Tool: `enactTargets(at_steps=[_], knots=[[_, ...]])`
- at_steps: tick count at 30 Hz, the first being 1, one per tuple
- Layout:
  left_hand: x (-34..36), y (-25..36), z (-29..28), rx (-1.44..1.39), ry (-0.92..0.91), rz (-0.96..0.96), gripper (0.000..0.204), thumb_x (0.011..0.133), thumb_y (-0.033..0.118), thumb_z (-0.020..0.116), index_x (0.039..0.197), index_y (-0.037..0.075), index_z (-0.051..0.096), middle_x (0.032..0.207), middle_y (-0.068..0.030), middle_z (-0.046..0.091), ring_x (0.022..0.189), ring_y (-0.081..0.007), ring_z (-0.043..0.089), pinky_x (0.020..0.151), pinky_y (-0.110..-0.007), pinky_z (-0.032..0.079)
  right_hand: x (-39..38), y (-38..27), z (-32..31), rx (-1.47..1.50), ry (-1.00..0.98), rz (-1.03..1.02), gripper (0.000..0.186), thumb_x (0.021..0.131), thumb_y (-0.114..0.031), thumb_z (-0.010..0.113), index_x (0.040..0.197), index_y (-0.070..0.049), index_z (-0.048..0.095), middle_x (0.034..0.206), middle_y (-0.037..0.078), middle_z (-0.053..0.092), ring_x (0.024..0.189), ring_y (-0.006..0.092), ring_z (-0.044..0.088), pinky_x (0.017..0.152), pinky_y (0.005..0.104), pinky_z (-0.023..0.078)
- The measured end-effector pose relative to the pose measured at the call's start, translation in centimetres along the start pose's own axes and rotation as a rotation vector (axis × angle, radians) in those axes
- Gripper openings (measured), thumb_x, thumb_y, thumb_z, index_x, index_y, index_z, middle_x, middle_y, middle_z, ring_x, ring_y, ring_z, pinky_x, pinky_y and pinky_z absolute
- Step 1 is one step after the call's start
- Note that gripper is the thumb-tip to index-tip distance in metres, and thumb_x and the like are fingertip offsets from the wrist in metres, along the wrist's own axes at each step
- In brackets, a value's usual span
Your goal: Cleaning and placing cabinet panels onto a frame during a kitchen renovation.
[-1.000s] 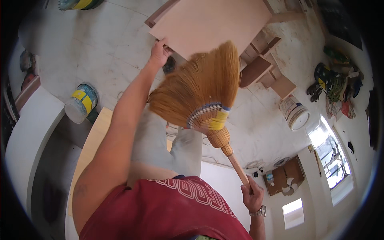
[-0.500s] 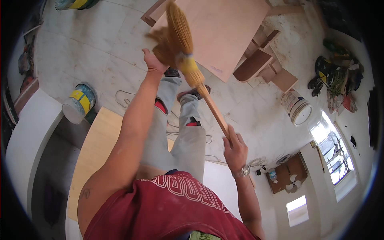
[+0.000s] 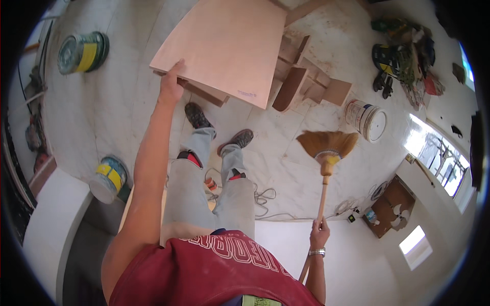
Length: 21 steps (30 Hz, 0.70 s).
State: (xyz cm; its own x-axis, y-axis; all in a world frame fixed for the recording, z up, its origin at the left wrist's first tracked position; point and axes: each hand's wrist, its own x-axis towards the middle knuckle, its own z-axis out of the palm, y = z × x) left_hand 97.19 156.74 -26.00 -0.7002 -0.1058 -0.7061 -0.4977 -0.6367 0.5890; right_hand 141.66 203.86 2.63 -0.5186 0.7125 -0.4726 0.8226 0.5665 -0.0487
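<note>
My left hand grips the near left corner of a pinkish plywood board, thumb on its top face and fingers under the edge. In my right hand, fingers wrap round the wooden handle of a broom, well below its head. The tan bristles fan out away from me, over the floor at the right. Beneath the board's near edge another wooden panel partly shows; the rest of it is hidden.
Right of the board lie brown wooden box pieces. A white bucket lies beyond the broom. Two yellow-banded buckets, one farther and one nearer, are on the left. Cords trail near my legs; a debris heap lies far right.
My left hand has left the broom's bristles and taken hold of the board's edge. The broom has swung to the right in my right hand. My view has shifted too.
</note>
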Motion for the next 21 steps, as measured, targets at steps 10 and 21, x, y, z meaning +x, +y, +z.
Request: enactTargets(at_steps=[10, 21], knots=[[-16.3, 28.3, 24.7, 1.432, -0.323, 1.059, 0.038, 0.08, 0.024, 0.068, 0.113, 0.005, 0.065, 0.091, -0.0112, 0.071, 0.079, -0.0251, 0.068, 0.071, -0.035, 0.053, -13.4, 8.9, 5.2, 0.081, -0.155, 0.175, 0.035, 0.077, -0.022, 0.068, 0.105, -0.001, 0.068, 0.082, 0.022, 0.069, 0.077, 0.0355, 0.069, 0.07, 0.0428, 0.053], [-19.3, 19.9, 26.2, 2.239, -1.108, 1.312, 0.02, 0.074, 0.01, 0.06, 0.093, 0.012, 0.065, 0.074, -0.011, 0.066, 0.076, -0.0329, 0.067, 0.067, -0.044, 0.052, -20.7, 9.8, 10.3, 0.289, -0.104, 0.362, 0.034, 0.075, -0.024, 0.071, 0.101, -0.003, 0.072, 0.083, 0.021, 0.07, 0.078, 0.0353, 0.069, 0.072, 0.0436, 0.053]])
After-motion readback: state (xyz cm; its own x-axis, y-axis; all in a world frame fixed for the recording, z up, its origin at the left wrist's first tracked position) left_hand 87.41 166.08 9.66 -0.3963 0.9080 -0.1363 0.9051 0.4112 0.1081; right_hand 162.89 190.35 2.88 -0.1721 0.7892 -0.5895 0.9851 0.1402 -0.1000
